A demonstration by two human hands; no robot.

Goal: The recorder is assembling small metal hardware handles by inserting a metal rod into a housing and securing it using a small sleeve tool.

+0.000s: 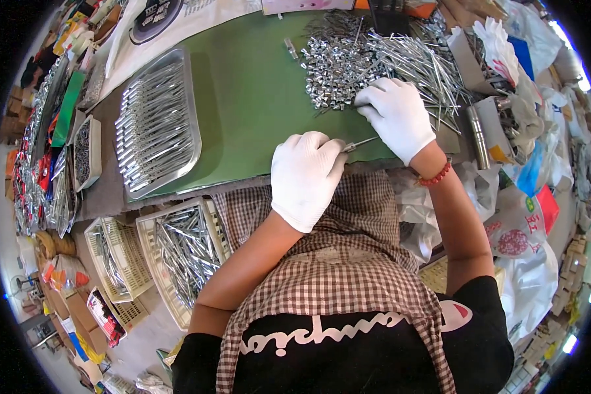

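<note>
My left hand, in a white glove, is closed over a thin metal rod. A small metal fitting shows on the rod beside the fingertips, and its far end points toward my right wrist. My right hand, gloved too, reaches to the near edge of a heap of small shiny metal caps. Its thumb and forefinger are drawn in close together; whatever is between them is too small to tell. A pile of long thin metal rods lies just beyond that hand.
On the green work surface, a metal tray at the left carries rows of finished-looking rods. A metal cylinder stands at right. Cream plastic baskets of metal parts sit below the table's left edge. Plastic bags crowd the right.
</note>
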